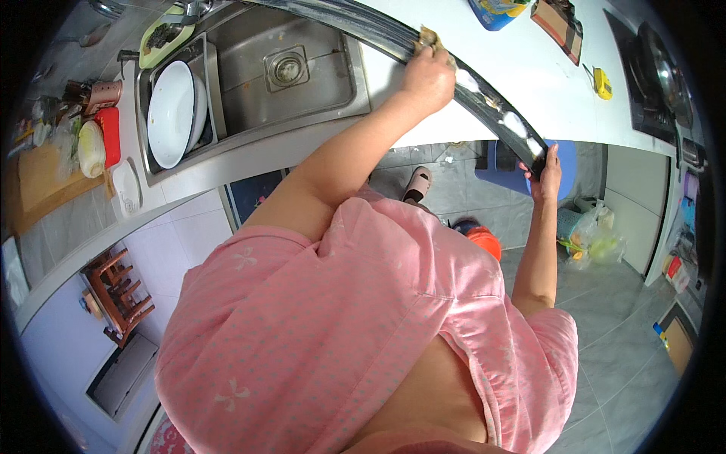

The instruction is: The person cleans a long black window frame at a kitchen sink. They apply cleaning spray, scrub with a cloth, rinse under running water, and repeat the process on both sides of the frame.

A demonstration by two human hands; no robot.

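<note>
A long dark grooved strip (363, 25) runs from over the sink to the counter's front edge, curved in this fisheye view. My left hand (429, 79) presses a crumpled brownish cloth (429, 38) onto the strip's upper face. Between my two hands, white foamy-looking patches (513, 123) lie along the strip, with small brownish smears among them. My right hand (547, 173) grips the strip's near end, just beyond the counter edge. What the strip is made of, I cannot tell.
Left is a steel sink (238, 122) with white enamel basins (170, 113). The white counter (510, 62) bears a yellow tape measure (602, 84), a blue packet (499, 12) and a hob (646, 113). Below stand a blue plastic item (561, 164) and a red bucket-like object (485, 241).
</note>
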